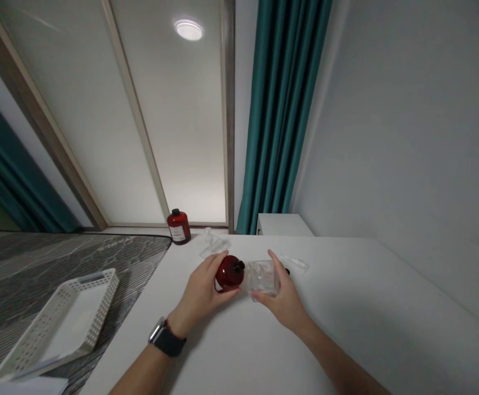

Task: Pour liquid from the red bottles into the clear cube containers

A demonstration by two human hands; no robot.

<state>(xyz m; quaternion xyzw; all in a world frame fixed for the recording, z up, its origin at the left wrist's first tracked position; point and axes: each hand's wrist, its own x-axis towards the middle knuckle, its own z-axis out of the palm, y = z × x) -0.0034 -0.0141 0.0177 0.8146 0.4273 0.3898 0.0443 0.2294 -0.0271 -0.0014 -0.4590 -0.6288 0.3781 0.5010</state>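
Note:
My left hand is wrapped round a small dark red bottle with a black neck, held tilted on its side just above the white table. Its neck points right, toward a small clear container that my right hand grips between thumb and fingers. The two items almost meet mouth to mouth. A dark watch sits on my left wrist.
A second red bottle with a white label stands on the window sill behind. Clear plastic pieces and a small clear dropper lie on the table past my hands. A white perforated basket rests on the grey bed at left.

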